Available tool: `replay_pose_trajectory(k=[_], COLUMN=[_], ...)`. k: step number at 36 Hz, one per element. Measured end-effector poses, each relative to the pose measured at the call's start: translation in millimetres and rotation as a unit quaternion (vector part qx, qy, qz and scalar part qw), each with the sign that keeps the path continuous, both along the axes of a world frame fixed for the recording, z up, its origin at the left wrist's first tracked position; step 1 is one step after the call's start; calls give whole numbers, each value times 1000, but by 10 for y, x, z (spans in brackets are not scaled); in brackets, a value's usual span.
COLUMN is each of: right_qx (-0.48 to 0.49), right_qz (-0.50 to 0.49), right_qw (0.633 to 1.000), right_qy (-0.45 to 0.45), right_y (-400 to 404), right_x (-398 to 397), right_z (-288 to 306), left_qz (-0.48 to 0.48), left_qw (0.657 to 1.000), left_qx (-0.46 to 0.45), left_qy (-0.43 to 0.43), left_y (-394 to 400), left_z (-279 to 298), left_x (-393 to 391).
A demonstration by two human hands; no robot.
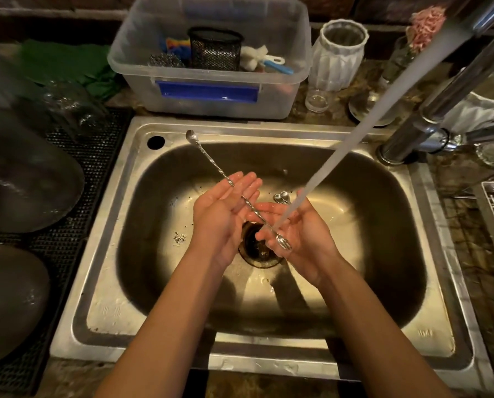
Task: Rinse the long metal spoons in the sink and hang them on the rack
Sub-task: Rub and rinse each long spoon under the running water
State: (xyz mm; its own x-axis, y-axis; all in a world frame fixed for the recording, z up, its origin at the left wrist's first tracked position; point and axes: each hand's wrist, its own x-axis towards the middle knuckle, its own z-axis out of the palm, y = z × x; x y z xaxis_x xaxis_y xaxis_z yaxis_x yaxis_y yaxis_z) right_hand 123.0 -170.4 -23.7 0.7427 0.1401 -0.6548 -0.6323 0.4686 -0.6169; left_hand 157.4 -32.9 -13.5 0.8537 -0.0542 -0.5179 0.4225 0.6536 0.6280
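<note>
over the sink (429, 285) basin: left hand (225, 208) left of right hand (300, 228), palms up, a long spoon (211, 165) laid across both, one end out past the back rim, the other in the right palm under the water stream (352, 139). more spoons (281, 197) in the basin behind the hands. behind the sink, a plastic tub (211, 104); tap (412, 133) back right.

No text, label, brand or number can be read. A small stamped mark is seen on the near right rim of the sink (425, 332), but it is too blurred to be made out. The blue panel (208, 92) on the plastic tub (283, 90) is blank.
</note>
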Motion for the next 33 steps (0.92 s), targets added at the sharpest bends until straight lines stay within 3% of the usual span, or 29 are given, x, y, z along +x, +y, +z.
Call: replay_pose_trajectory(k=[8,19,33], right_qx=[38,-16,-59], right_qz=[-6,-23,58], right_qw=[999,999,997], right_qy=[24,17,-10], right_y=[63,-18,-197], right_x=[22,60,-167], right_z=[8,23,128], left_qz=[15,55,46], left_qw=[1000,997,994], left_qx=[-15,-56,-87], left_qy=[9,8,38], left_y=[50,-25,-176], left_z=[-4,-41,15], left_x=[12,-36,-273])
